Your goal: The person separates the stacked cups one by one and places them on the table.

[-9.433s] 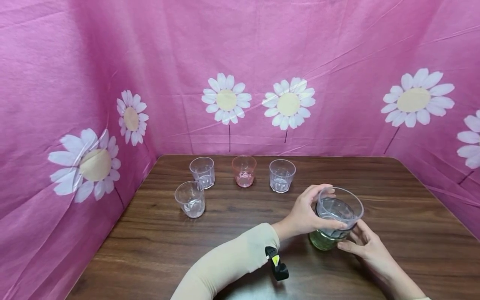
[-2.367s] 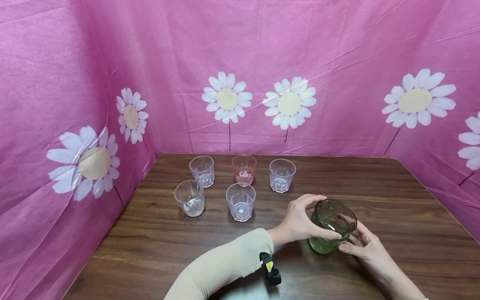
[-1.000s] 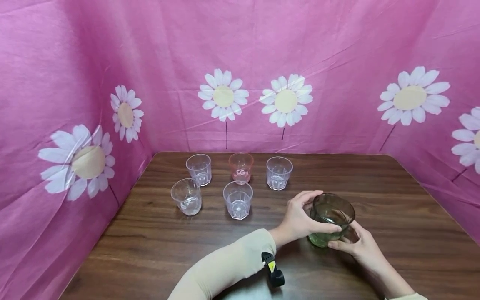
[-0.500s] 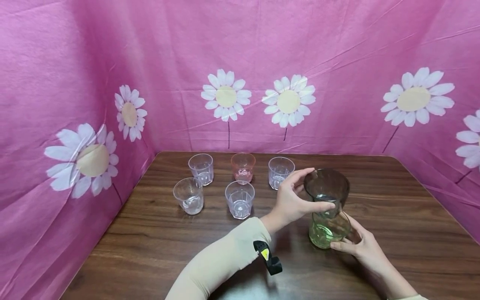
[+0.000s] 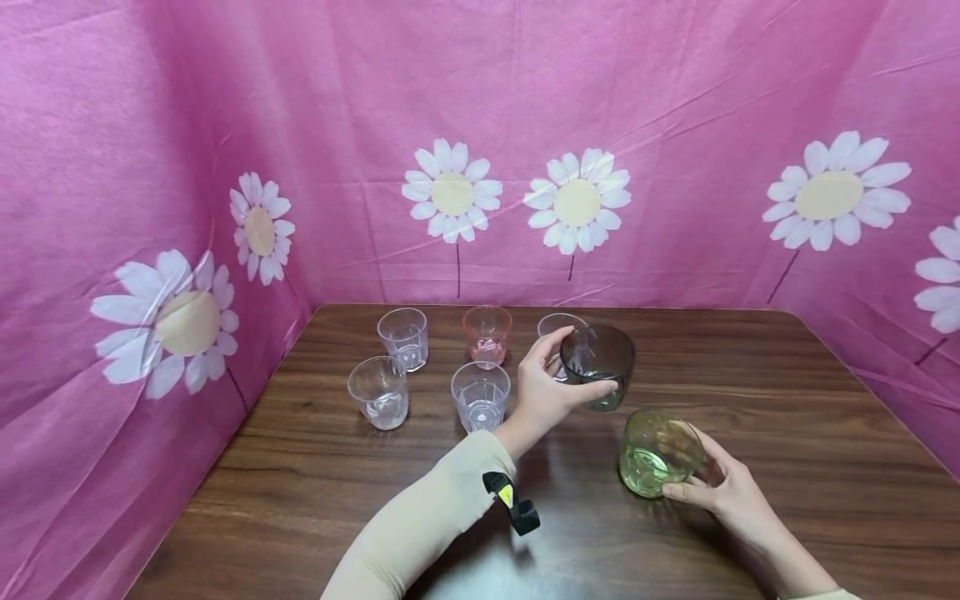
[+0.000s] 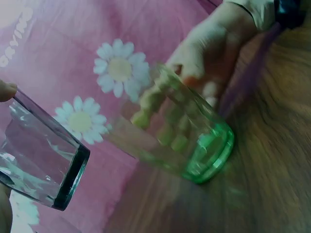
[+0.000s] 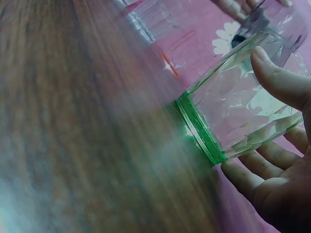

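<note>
My left hand [image 5: 551,383] holds a smoky grey glass [image 5: 597,358] above the table, thumb on its near side and fingers round the far side. In the left wrist view that grey glass [image 6: 43,155] shows a thick, dark base. To the right, my right hand [image 5: 723,483] grips a green glass [image 5: 656,458] by its right side, low over the table. Seen from the right wrist, the thumb lies along the green glass [image 7: 248,102] and the fingers lie beneath it. The two glasses are apart. Whether the green glass touches the table I cannot tell.
Clear glasses stand at the back left [image 5: 405,337], front left [image 5: 380,396] and front middle [image 5: 481,396]. A pink glass [image 5: 487,337] stands in the back row. Partly hidden behind my left hand is another clear glass [image 5: 561,323]. A pink curtain [image 5: 675,275] bounds the wooden table [image 5: 300,517].
Earlier a clear glass left the stack and stood at front middle. Since then my left hand has lifted the grey glass out of the green one and moved it left; my right hand has stayed.
</note>
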Motion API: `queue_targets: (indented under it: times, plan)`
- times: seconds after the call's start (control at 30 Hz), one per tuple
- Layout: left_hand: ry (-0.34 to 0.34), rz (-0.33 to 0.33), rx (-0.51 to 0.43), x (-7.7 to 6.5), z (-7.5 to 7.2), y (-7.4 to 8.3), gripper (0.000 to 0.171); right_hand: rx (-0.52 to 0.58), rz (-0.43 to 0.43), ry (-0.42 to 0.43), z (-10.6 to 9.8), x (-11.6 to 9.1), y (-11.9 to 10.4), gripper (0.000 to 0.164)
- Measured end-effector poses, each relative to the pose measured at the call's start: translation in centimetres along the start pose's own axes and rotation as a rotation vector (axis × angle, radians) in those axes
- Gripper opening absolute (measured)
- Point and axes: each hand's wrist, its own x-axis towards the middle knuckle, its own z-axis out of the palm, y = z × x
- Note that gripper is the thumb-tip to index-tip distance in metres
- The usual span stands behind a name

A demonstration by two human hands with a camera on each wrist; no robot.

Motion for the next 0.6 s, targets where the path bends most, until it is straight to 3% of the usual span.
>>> queue_targets:
  times: [0.43, 0.6]
  plan:
    - [-0.018, -0.044, 0.104, -1.4, -0.4, -3.6, 0.080, 0.013, -0.009, -0.001, 0.1, 0.0, 0.0, 0.084]
    - [-0.048, -0.080, 0.096, -2.1, -0.5, -4.8, 0.081, 0.031, -0.017, -0.003, 0.1, 0.0, 0.1, 0.084]
